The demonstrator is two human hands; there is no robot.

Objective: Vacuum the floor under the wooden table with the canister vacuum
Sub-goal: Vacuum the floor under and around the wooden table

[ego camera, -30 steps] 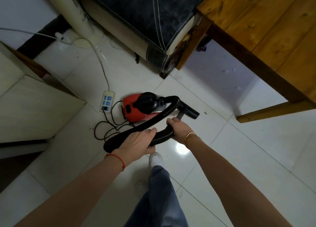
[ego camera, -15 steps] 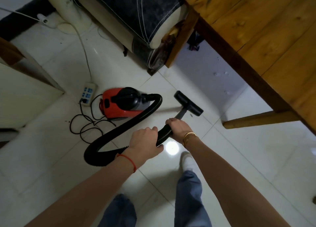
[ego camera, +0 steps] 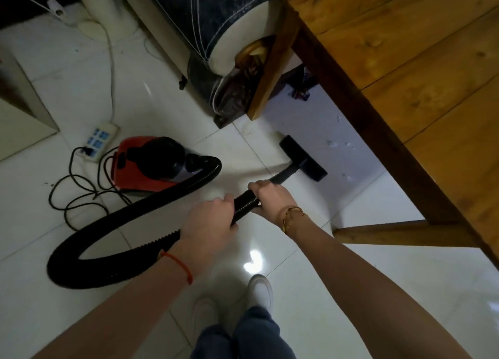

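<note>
Gripping the black ribbed vacuum hose (ego camera: 140, 223) with both hands, the person stands on the glossy white tiled floor (ego camera: 391, 291). The left hand (ego camera: 208, 222), with a red string bracelet (ego camera: 179, 265) at its wrist, has its fingers curled over the hose just behind the right hand (ego camera: 271, 200), which wears a gold bangle (ego camera: 291, 218) and wraps round the hose where it meets the stiff black tube. A short stretch of hose shows between the two hands. That tube runs forward to the flat black floor nozzle (ego camera: 303, 158), which lies on the tiles at the edge of the shadow beneath the brown plank-topped wooden table (ego camera: 405, 61). Small pale specks dot the shaded floor just beyond the nozzle.

From the left hand the hose sweeps back in a wide loop on the floor and returns to the red and black canister vacuum (ego camera: 148, 165), which sits on the tiles left of the nozzle. Its thin black power cord (ego camera: 81, 193) lies in loose coils beside it and plugs into a white power strip with blue sockets (ego camera: 101, 141). Behind the canister, a dark upholstered sofa with white piping (ego camera: 205, 20) stands against the table's near leg. White shoes (ego camera: 260, 291) and blue trouser legs show at the bottom.
</note>
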